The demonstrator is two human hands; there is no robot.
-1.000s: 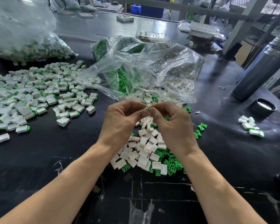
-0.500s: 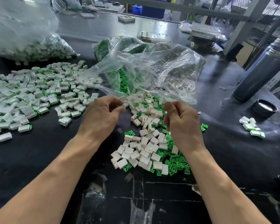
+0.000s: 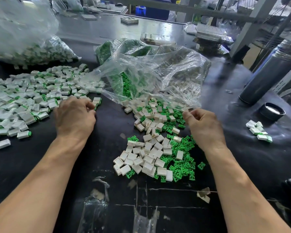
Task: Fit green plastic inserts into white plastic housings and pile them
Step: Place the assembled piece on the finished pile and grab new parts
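I am looking down at a loose heap of white housings (image 3: 148,155) and green inserts (image 3: 181,167) lying mixed together on the black table (image 3: 158,212), just in front of me and a little to the right. My right hand (image 3: 205,128) is hovering over the right edge of that heap with its fingers curled in; I cannot tell whether anything is pinched between them. My left hand (image 3: 75,117) is reaching left, with curled fingers, to the near edge of the finished pile (image 3: 32,96); its fingertips are right beside an assembled piece (image 3: 96,101), and I cannot tell whether they are gripping it.

Just beyond the loose heap, a crumpled clear bag (image 3: 154,76) is lying open toward me, with more green inserts and white housings spilling out of its mouth. Behind it, a second bag of green parts (image 3: 106,51) is showing through the plastic. At the far left, a big clear sack (image 3: 23,41) is holding more white and green pieces.

On the right, a small cluster of assembled pieces (image 3: 259,132) is lying apart, near a black round cap (image 3: 272,111) and a tall dark flask (image 3: 269,76). Scraps of tape (image 3: 203,195) are sticking to the table near me.
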